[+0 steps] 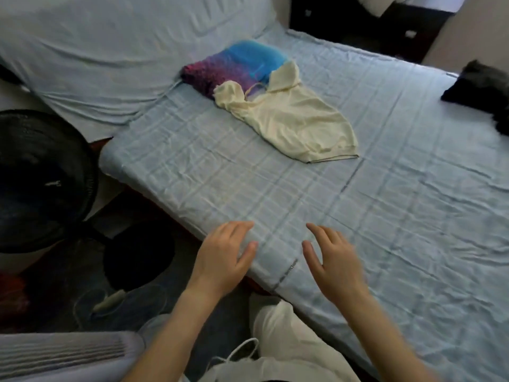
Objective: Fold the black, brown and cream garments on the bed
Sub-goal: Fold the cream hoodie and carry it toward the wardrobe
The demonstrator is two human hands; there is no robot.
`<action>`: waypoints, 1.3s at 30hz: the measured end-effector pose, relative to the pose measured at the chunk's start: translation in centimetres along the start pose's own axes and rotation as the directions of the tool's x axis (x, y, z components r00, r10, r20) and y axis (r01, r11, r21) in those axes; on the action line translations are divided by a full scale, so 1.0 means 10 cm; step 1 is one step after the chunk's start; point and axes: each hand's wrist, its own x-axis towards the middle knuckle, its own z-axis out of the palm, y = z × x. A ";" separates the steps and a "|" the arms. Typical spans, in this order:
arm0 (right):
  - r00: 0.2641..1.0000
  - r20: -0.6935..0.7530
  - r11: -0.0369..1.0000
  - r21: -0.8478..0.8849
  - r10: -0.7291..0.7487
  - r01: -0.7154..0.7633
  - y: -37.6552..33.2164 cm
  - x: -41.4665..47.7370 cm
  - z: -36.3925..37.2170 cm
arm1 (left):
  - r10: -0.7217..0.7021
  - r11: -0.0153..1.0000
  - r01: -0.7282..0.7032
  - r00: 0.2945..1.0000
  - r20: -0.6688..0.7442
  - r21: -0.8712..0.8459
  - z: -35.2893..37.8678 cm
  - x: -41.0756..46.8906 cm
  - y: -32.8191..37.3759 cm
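Note:
A cream garment (pixel 292 122) lies unfolded in the middle of the bed (pixel 413 205), its upper part resting on a blue and purple pillow. A black garment (pixel 480 92) sits bunched at the bed's far right edge, partly cut off by the frame. No brown garment is in view. My left hand (pixel 225 257) hovers over the bed's near edge with relaxed fingers. My right hand (pixel 333 263) is beside it, fingers spread, holding nothing. Both hands are well short of the cream garment.
A blue and purple pillow (pixel 234 67) lies at the bed's head end. A second mattress (pixel 110 51) in a pale sheet leans at the back left. A black fan (pixel 41 180) stands on the floor at left. Dark furniture (pixel 358 20) is behind the bed.

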 end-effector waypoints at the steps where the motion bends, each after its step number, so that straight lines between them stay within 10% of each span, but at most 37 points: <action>1: 1.000 -0.003 1.000 0.003 0.022 -0.022 0.03 0.15 0.07 | 0.015 1.000 -0.015 0.999 0.029 0.002 0.06 0.16 -0.08; 17: 0.983 -0.040 0.984 0.009 0.181 -0.181 -0.11 2.56 0.48 | 0.164 0.986 -0.169 0.969 0.185 0.010 0.06 2.73 -1.32; 28: 0.928 -0.077 0.922 -0.110 0.365 -0.372 -0.59 3.74 1.25 | 0.417 0.901 -0.428 0.816 0.401 -0.066 0.20 4.20 -2.52; 39: 0.881 -0.245 0.905 -0.031 0.404 -0.424 0.35 5.17 2.13 | 0.452 0.888 -0.449 0.812 0.368 -0.101 1.38 5.86 -3.08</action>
